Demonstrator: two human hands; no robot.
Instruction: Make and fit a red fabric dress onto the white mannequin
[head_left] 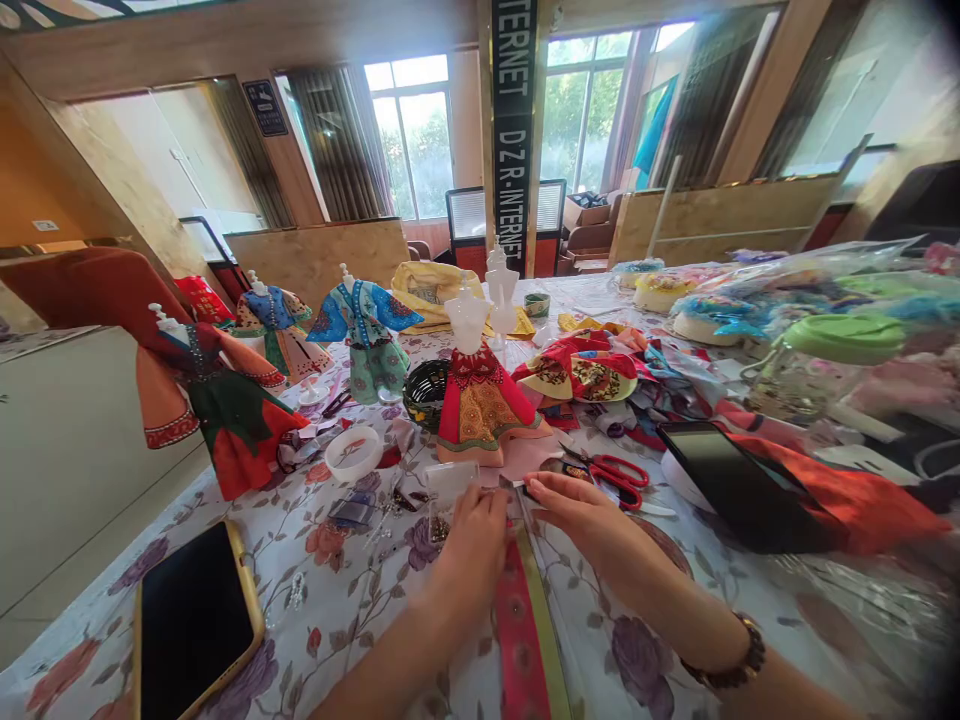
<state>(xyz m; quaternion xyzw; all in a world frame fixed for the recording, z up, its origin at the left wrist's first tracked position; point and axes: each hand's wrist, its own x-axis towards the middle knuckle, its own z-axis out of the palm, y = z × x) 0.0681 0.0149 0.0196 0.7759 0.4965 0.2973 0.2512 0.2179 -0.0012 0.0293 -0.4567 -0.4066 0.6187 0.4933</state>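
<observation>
A pink-red fabric strip [520, 635] with a green edge runs from the near table edge up to my hands. My left hand [474, 535] is closed at its far end, fingers bent and pinching the cloth. Beside it, my right hand [581, 510] has its fingers together and bent towards the left; what lies under the fingertips is hidden. Just past my left hand is a small clear box [450, 478]. Beyond both hands stands a white doll bust form in a red and gold dress [484, 405]. Red-handled scissors [619, 475] lie right of it.
Dressed doll forms [367, 330] stand at the left. A phone [199, 620] lies near left, a dark tablet-like device [739, 485] at right. A white tape ring [352, 453], a black basket [426, 392], fabric scraps [675, 385] and a green-lidded jar [847, 340] are on the flowered tablecloth.
</observation>
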